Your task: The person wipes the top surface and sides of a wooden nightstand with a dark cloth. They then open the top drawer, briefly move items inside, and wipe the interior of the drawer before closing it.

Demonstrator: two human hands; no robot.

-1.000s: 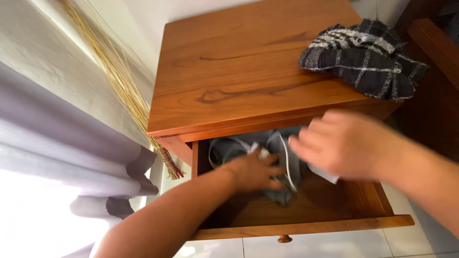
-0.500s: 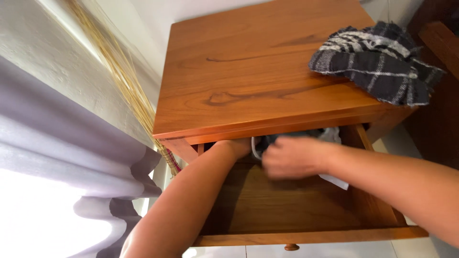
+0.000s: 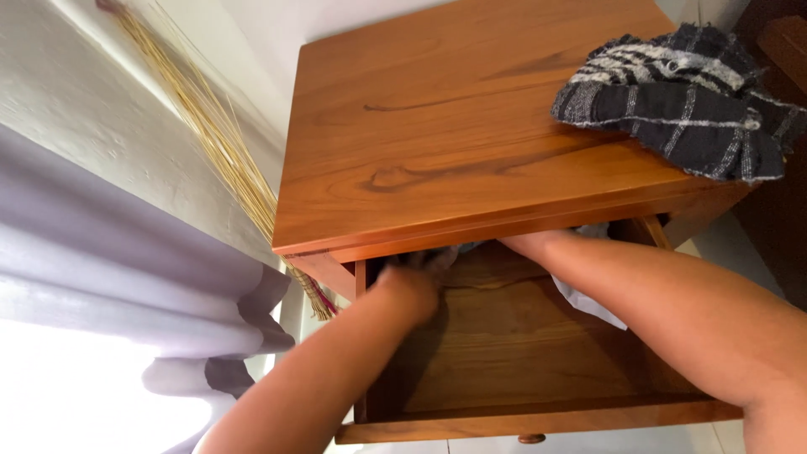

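Deep in the open drawer [image 3: 538,416], my left hand [image 3: 409,286] and right hand [image 3: 531,244] pressed grey cloth [image 3: 437,256] rearward, nightstand [image 3: 471,126] hiding my fingers, so I could not tell their grip.

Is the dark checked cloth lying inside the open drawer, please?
No, the checked cloth lies on top of the wooden cabinet, above the drawer.

- Left hand [image 3: 412,282] reaches deep into the open drawer [image 3: 538,412]; fingers hidden under the wooden cabinet top [image 3: 471,126], against grey cloth [image 3: 437,256].
- Right hand [image 3: 538,244] likewise under the top; grip not visible.
- Checked dark cloth [image 3: 672,101] lies on the top, well apart from both hands.
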